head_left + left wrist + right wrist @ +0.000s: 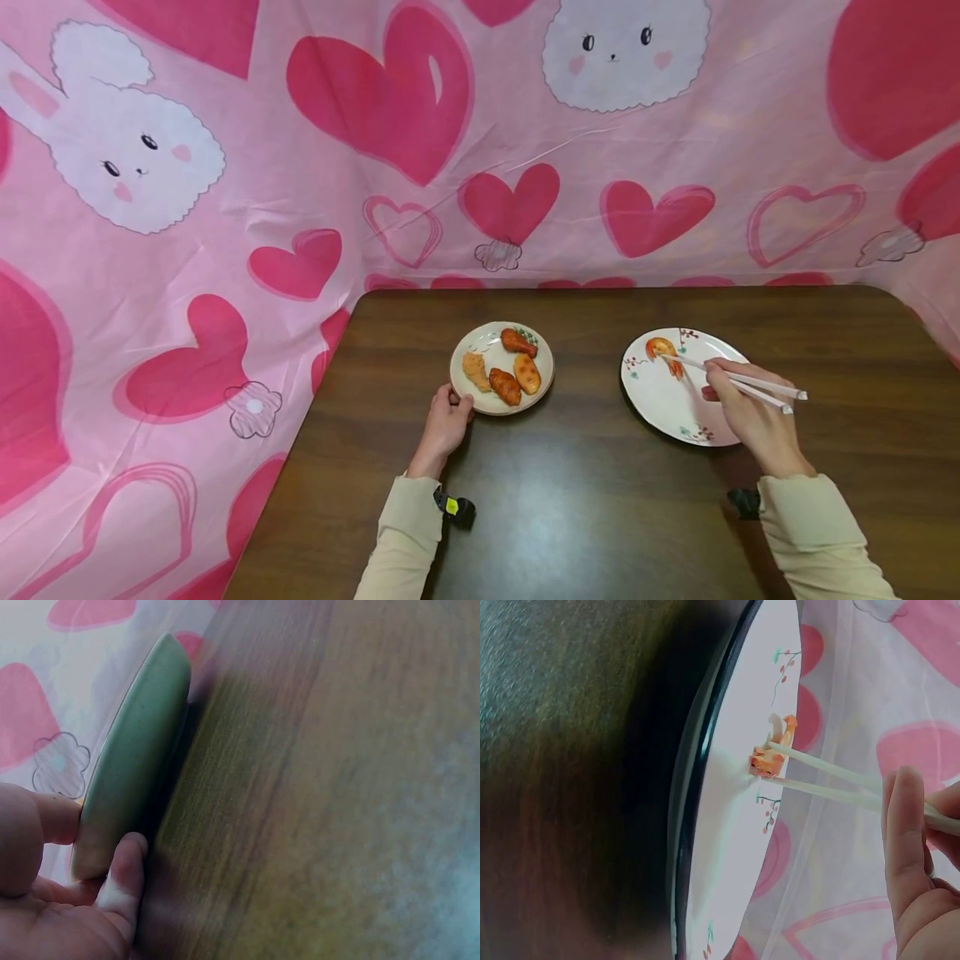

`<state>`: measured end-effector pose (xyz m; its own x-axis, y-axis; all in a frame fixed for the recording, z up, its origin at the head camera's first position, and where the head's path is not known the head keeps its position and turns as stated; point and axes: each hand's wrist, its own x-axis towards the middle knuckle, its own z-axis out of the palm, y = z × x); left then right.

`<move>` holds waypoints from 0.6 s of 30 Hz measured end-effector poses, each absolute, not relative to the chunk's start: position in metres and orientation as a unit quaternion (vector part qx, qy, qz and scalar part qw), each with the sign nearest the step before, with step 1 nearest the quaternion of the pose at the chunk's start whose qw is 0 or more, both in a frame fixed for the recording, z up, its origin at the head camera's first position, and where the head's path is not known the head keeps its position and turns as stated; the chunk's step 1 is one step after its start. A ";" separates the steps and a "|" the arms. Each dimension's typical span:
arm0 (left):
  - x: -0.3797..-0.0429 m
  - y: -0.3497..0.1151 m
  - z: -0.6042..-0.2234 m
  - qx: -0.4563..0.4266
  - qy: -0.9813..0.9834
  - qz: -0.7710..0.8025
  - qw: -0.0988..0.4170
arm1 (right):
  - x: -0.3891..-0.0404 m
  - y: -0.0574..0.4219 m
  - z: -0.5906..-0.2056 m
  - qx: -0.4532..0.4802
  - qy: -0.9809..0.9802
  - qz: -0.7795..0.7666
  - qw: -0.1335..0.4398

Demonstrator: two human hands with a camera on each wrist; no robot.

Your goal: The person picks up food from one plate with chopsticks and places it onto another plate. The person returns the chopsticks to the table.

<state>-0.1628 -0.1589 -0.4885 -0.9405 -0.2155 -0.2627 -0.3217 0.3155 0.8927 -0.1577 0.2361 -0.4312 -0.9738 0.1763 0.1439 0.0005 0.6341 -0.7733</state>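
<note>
My left hand (pixel 446 427) grips the near left rim of a small round plate (pixel 495 357), thumb over the edge; the left wrist view shows the plate's pale green outer side (pixel 135 765). On it lie a drumstick (pixel 517 342), a browned croissant-like piece (pixel 505 387), a yellow oval piece with brown spots (pixel 527 374) and a tan fried piece (pixel 476 372). My right hand (pixel 759 421) holds white chopsticks (pixel 767 384) over a larger white plate (pixel 660 400) with floral sprigs. Their tips meet an orange shrimp (pixel 771 759), one on each side of it.
Both plates rest on a dark brown wooden table (pixel 570 492), with a stretch of bare wood between them. A pink cloth (pixel 420 100) with hearts and rabbits hangs behind the table and along its left. Dark bands with small devices (pixel 457 508) sit at both wrists.
</note>
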 end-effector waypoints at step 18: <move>-0.162 -0.159 -0.484 -0.155 0.805 0.571 0.047 | -0.153 0.240 -0.413 -0.035 -0.885 0.457 0.086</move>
<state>-0.1617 -0.1586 -0.4841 -0.9472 -0.1958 -0.2537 -0.3042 0.3002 0.9041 -0.1530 0.2404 -0.4130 -0.9829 0.1396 0.1198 -0.0169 0.5800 -0.8144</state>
